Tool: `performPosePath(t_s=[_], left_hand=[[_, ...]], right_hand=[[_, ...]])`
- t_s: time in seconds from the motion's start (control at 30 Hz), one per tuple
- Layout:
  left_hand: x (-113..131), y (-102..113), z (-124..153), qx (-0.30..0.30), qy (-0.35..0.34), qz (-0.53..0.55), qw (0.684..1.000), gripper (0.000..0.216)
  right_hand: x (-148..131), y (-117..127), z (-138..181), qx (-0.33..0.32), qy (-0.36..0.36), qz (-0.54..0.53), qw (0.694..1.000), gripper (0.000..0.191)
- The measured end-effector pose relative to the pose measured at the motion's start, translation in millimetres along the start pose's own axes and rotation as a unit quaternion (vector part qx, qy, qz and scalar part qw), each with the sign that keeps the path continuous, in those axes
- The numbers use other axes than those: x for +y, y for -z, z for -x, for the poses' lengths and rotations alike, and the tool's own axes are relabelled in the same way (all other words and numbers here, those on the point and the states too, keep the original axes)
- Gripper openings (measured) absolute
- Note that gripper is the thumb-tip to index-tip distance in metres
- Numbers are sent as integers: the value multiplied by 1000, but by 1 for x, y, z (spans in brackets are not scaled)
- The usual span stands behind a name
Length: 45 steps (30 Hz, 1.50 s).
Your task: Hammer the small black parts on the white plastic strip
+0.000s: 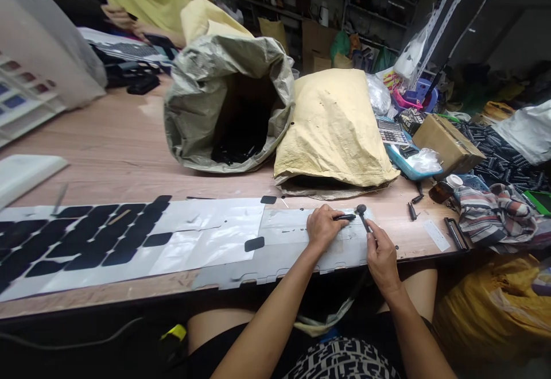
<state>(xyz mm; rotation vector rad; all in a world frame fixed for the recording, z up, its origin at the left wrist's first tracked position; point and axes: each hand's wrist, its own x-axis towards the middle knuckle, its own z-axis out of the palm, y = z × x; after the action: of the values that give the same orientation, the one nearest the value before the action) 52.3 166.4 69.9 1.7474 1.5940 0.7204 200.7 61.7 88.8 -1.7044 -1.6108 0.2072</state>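
My left hand (322,226) is closed, thumb and fingers pinching a small black rod-shaped part (344,217) that lies over the grey-white plastic sheet. My right hand (382,255) is wrapped round the handle of a slim tool with a round dark head (360,209); whether it is a ratchet or a small hammer I cannot tell. The head is just right of the black part's tip. Under both hands, the translucent sheet (284,258) lies along the table's front edge. To the left, black rounded flat pieces (124,235) are laid in rows on a white sheet (193,247).
An open grey sack (189,120) with dark contents and a yellow sack (331,126) stand behind my hands. On the right are a blue tray (413,163), a cardboard box (447,143), a brown bottle (439,191) and crumpled cloth (486,212). Another person's hand (118,17) shows at upper left.
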Motion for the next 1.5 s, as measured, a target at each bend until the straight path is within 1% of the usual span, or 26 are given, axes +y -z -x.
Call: performPosePath(t_s=[0.1,0.23,0.37,0.47,0.57,0.63,0.7,0.77,0.83,0.93,0.97,1.03,1.1,1.17,1.2,1.27,1.33,1.37,1.4,1.43,1.47,1.5], left_hand=[[-3,-2,0,10,-1,7,1000,20],[-6,-3,-2,11,-10,17,1000,21],[-10,3,-4,-19,-24,45,999,16],[-14,10,-5,-45,-32,70,996,16],[-15,14,-5,-50,-31,64,996,16],[-14,14,-5,-46,-31,60,997,16],[-14,13,-4,-42,-33,60,997,15],[-14,12,-3,-37,-39,53,997,14],[-15,11,-2,-33,-52,36,997,14],[-17,11,-2,-39,-80,29,996,17],[-18,13,-2,-52,-94,44,993,18],[-19,19,-1,-92,-122,110,982,21],[-18,28,6,-140,-134,200,960,27],[-16,38,23,-197,-128,285,929,31],[-15,42,35,-237,-119,323,909,33],[-16,46,64,-358,-96,380,848,34],[-25,38,93,-492,-66,385,778,38],[-33,30,105,-540,-46,365,757,40],[-43,20,115,-566,-26,337,752,40],[-55,8,122,-566,-5,302,767,40],[-69,-4,126,-545,20,263,796,39],[-83,-16,128,-511,44,214,831,37]], right_hand=[[2,-3,0,-15,11,13,1000,41],[2,-6,-1,-31,8,14,999,40],[-7,-7,-3,-28,19,-3,999,40],[-14,-9,-3,-43,35,-10,998,41],[-14,-13,-3,-73,42,-2,996,41],[-10,-14,-5,-77,45,2,996,41],[-3,-14,-10,-64,47,14,997,40],[5,-13,-18,-37,40,48,997,40],[14,-13,-28,-5,19,109,994,39],[27,-15,-39,34,-11,224,974,38],[31,-16,-41,39,-9,259,965,37],[36,-20,-43,42,10,309,950,36],[40,-22,-43,37,27,331,943,36],[42,-24,-43,34,29,334,942,36],[42,-24,-42,33,29,333,942,36],[42,-24,-42,31,30,331,943,35],[41,-23,-43,30,31,328,944,35],[41,-23,-43,30,30,327,944,35],[40,-23,-43,29,29,327,944,35],[39,-23,-43,28,28,327,944,35],[39,-22,-43,27,27,328,944,35],[38,-22,-43,25,26,329,944,35]])
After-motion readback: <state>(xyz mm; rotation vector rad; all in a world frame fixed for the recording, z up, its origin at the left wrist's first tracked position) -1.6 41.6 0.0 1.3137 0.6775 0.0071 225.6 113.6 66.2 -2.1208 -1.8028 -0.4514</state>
